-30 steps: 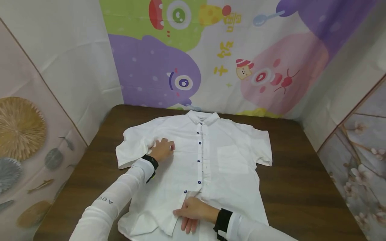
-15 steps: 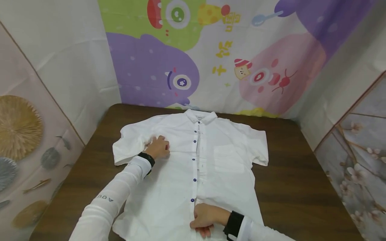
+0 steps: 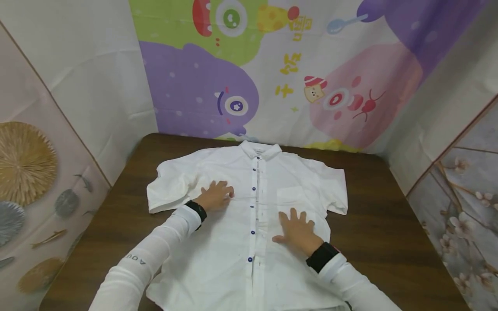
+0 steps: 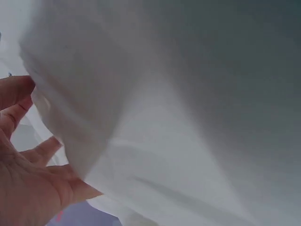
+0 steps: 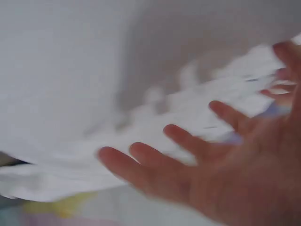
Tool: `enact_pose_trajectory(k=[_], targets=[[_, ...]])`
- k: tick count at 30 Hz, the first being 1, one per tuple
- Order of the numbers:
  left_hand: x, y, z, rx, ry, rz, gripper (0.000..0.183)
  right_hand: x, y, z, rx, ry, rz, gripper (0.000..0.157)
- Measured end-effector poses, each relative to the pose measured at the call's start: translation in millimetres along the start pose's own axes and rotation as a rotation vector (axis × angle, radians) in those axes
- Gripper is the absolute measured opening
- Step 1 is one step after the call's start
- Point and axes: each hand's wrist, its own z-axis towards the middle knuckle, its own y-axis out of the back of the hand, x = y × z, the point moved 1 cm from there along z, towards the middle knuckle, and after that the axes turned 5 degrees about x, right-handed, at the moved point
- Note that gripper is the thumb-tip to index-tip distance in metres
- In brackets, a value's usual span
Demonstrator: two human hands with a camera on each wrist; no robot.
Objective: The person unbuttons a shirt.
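A white short-sleeved button-up shirt (image 3: 218, 259) lies front side up, its collar (image 3: 260, 150) toward the far edge. Dark blue buttons (image 3: 253, 232) run down the placket, and both front panels meet along it. My left hand (image 3: 215, 196) touches the chest on the left with spread, slightly bent fingers; in the left wrist view its fingertips are right at the cloth. Over the panel on the right, just below the chest pocket (image 3: 289, 194), is my right hand (image 3: 298, 233), fingers spread. In the right wrist view those fingers (image 5: 141, 172) are straight and hold nothing.
A dark brown wooden table (image 3: 373, 242) carries the shirt. Behind it hangs a cartoon-printed cloth (image 3: 202, 90), with pale curtains on both sides. The shirt's sleeves (image 3: 165, 190) spread out left and right.
My right hand has drawn the loose lower front edge to the middle, let it go, and moved up to the right panel. My left hand has shifted slightly right.
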Motion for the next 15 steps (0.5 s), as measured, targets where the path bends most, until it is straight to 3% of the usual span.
enact_pose_trajectory(k=[3, 5, 15], targets=[[3.7, -1.1, 1.9, 0.005, -0.012, -0.009, 0.008, -15.8, -4.5, 7.5, 0.136, -0.066, 0.041, 0.088], [6.0, -1.4, 2.5, 0.021, -0.012, -0.016, 0.008, -20.6, -6.7, 10.2, 0.183, -0.073, 0.057, 0.091], [12.3, 3.6, -1.1, 0.063, -0.052, -0.062, 0.016, -27.0, -3.2, 12.0, 0.189, -0.043, 0.086, 0.09]])
